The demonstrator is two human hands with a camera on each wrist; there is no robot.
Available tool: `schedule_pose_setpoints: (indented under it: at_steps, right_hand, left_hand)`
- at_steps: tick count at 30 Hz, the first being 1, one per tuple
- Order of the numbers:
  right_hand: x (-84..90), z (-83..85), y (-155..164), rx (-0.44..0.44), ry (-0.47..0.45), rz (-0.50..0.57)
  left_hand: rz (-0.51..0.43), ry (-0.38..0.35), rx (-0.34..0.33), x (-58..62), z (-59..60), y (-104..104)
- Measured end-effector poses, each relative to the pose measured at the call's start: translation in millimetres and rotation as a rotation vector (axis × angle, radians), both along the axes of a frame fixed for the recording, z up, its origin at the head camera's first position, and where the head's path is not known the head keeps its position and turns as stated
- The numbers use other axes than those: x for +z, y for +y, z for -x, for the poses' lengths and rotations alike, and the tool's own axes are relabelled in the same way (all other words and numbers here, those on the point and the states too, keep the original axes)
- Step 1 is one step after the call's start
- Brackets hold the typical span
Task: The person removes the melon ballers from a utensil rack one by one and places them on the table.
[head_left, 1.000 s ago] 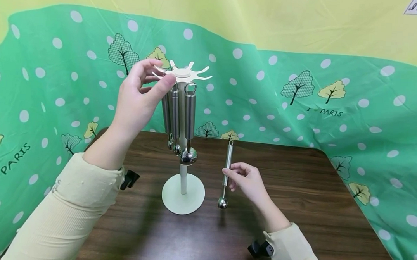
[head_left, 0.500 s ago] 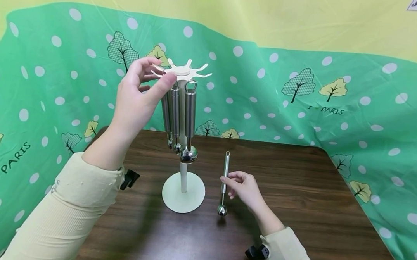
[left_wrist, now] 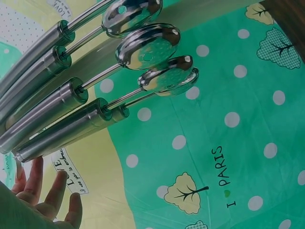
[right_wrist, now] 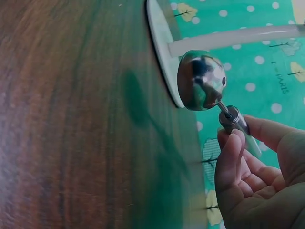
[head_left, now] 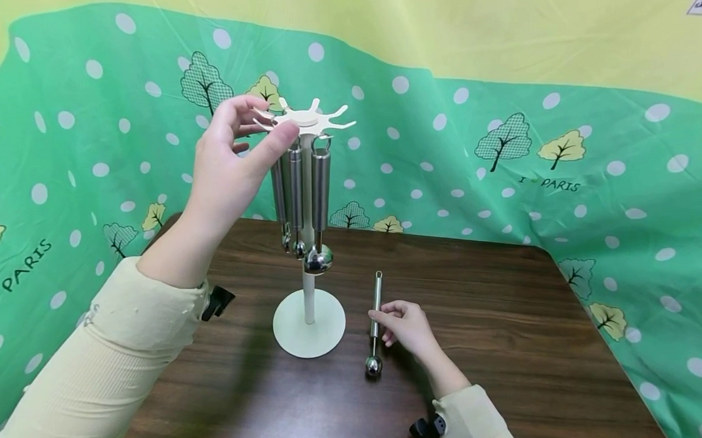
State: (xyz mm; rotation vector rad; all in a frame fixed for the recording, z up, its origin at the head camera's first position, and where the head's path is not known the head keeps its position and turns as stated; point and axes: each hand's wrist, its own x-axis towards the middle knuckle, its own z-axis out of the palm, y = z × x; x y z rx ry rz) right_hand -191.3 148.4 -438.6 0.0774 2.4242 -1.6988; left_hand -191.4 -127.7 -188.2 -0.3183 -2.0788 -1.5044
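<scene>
While a cream sleeve (head_left: pixel 116 346) rises from the lower left, the left hand (head_left: pixel 230 168) is lifted to the top of a white stand (head_left: pixel 308 322), its thumb and fingers (head_left: pixel 278 144) pinching the edge of the spoked disc (head_left: pixel 305 119) that crowns it. From the disc's hooks hang several steel utensils (head_left: pixel 305 191), side by side, their long handles straight down and their rounded ends close to the stand's pole; the left wrist view shows their shiny bowls (left_wrist: pixel 147 45) packed one beside the next. The stand's round base sits on the dark wooden tabletop (head_left: pixel 498 356). Just to the right of the base, the right hand (head_left: pixel 408 326) holds a steel scoop (head_left: pixel 375 324) nearly upright, fingers (right_wrist: pixel 233 157) curled around the lower part of its handle. The scoop's ball end (right_wrist: pixel 201 80) points down, at or just above the tabletop; contact cannot be told. Behind everything hangs a green cloth (head_left: pixel 564 176) with white dots and trees.
</scene>
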Motion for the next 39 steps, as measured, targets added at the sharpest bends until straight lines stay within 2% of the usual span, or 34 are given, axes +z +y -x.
schedule_pose_setpoints:
  at_steps: [4,12,21,39]
  right_hand:
    - [-8.5,0.4,1,0.028,0.000,0.001]
    - [-19.5,1.7,-1,0.006,-0.075,-0.015]
    - [-23.0,1.3,-4,0.016,-0.112,-0.018]
    - [-24.2,1.1,-13,-0.052,-0.125,-0.015]
  left_hand:
    - [0.001,-0.005,0.006,0.2,-1.1,1]
    - [0.003,-0.021,0.007,1.4,-1.5,2]
    - [0.010,-0.034,0.013,1.8,-2.2,2]
    - [0.014,-0.024,0.020,1.9,-2.2,1]
